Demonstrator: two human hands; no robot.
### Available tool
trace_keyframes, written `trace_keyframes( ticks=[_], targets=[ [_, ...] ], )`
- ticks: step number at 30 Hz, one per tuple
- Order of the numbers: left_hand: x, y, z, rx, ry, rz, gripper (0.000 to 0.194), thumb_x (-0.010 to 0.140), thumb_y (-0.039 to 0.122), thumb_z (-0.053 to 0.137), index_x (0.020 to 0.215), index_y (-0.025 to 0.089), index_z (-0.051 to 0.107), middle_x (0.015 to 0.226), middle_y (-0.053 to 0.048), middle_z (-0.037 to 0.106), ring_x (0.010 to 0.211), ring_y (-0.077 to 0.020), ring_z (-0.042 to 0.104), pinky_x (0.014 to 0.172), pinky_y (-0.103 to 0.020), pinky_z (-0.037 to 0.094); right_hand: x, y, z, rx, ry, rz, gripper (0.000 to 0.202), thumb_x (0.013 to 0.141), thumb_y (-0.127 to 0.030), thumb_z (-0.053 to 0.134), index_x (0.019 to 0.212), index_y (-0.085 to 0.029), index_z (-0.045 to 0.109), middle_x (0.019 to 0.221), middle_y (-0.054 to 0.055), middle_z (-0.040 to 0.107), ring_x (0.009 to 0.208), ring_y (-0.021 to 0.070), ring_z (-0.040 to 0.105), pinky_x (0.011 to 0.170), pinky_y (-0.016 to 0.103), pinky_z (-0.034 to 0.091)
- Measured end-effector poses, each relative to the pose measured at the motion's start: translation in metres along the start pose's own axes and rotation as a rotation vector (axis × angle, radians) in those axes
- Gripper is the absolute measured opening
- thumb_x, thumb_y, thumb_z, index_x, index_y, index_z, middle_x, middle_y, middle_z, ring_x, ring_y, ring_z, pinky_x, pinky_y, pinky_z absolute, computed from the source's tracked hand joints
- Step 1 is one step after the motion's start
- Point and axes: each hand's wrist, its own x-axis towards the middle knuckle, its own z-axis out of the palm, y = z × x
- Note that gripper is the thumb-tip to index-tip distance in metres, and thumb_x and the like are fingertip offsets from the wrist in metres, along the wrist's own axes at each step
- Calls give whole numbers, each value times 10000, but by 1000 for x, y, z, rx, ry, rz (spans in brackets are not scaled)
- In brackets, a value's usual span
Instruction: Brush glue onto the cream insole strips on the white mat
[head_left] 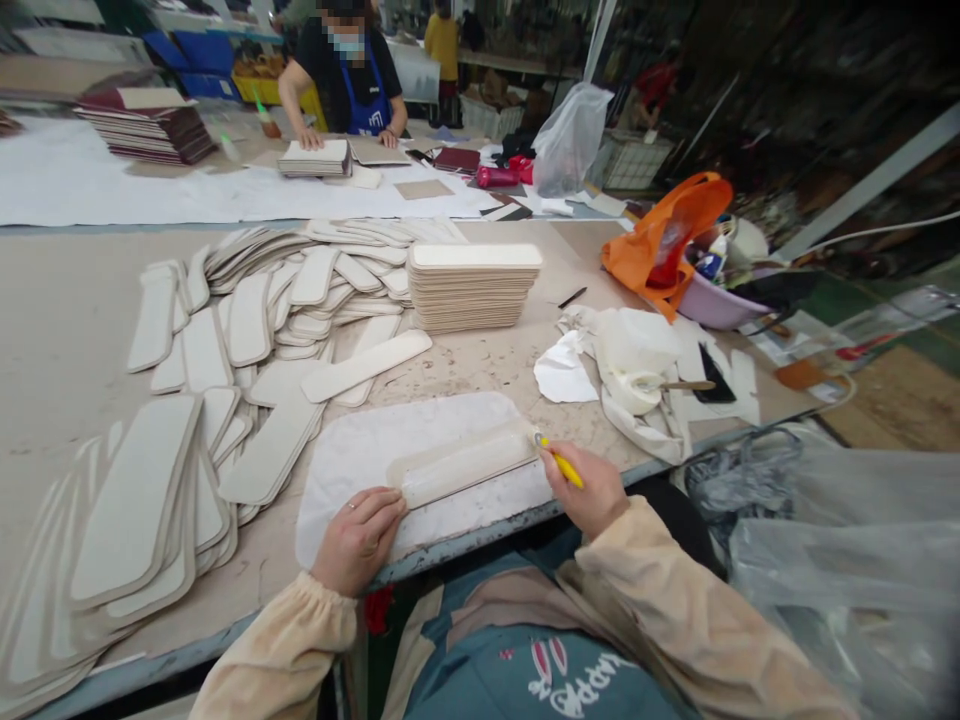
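Observation:
A long pale panel lies on a white sheet near the table's front edge. Its left end is pinched by my left hand, which wears a ring. Wrapped round a yellow-handled tool, my right hand holds the tool's tip at the panel's right end. The panel's surface looks wet and shiny. Behind it stands a neat stack of cream panels. Many loose panels spread over the table to the left. A white container with a stick across it rests to the right.
An orange bag and a purple basin sit at the table's right end. Crumpled white paper lies beside the container. Across a second table, a masked person in a blue apron handles a stack of sheets.

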Motion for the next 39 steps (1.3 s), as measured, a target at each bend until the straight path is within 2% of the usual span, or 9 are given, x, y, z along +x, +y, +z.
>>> trace_keyframes(
  ticks=[4,8,13,17,26,29,34,37,39],
  targets=[
    [-1,-2,0,3,-4,5,191,815,99,573,968,178,655,951,-69,679,930,-183,611,833,-334,532,-13,-39,22,-144,-119,-244,207,902,-232,446,808,-172,620,657,55,622,635,176,581,575,267,378],
    [-1,-2,1,-2,-1,8,202,809,88,576,976,175,650,958,-73,676,942,-183,608,834,-330,534,-15,-68,26,57,-168,-424,198,910,-234,431,848,-178,611,675,34,623,659,158,575,624,258,405],
    [0,0,0,-22,-7,-3,200,815,86,568,974,180,641,956,-69,670,945,-178,598,835,-333,535,1,-42,17,-49,-36,-214,201,930,-245,421,933,-169,607,763,58,657,736,162,597,660,252,400],
    [-1,1,-1,-12,-14,-10,198,821,92,561,979,182,639,951,-66,671,951,-183,593,835,-341,536,9,-38,30,-233,-97,-148,151,890,-217,475,820,-179,602,678,44,623,655,165,568,575,260,349],
    [5,2,-5,13,1,39,166,840,121,525,949,168,642,923,-75,677,920,-180,602,799,-326,549,-5,-128,61,198,-218,-478,137,861,-230,456,809,-177,570,706,52,618,666,174,566,607,276,402],
    [4,2,-4,3,-4,27,174,842,120,519,950,174,645,926,-76,673,916,-180,604,803,-331,547,-2,-126,58,440,-235,-312,184,906,-279,427,908,-190,588,789,39,652,729,155,605,671,250,431],
    [0,1,-1,-13,-24,-14,192,828,103,548,969,188,647,954,-71,672,945,-187,603,839,-348,538,10,-70,42,652,-184,264,265,916,-395,416,852,-201,585,581,-29,558,555,130,553,548,221,411],
    [0,1,0,-17,-20,-15,186,832,113,548,966,192,650,943,-68,676,936,-186,606,833,-349,541,14,-47,33,651,-84,395,263,888,-424,461,828,-198,581,552,-33,541,554,139,543,567,236,414],
    [0,2,-1,-19,-13,-15,184,833,116,548,964,192,651,940,-68,676,936,-188,608,829,-350,543,14,-52,34,722,-93,407,265,885,-434,468,842,-197,578,550,-35,549,541,135,538,567,236,418]
  ],
)
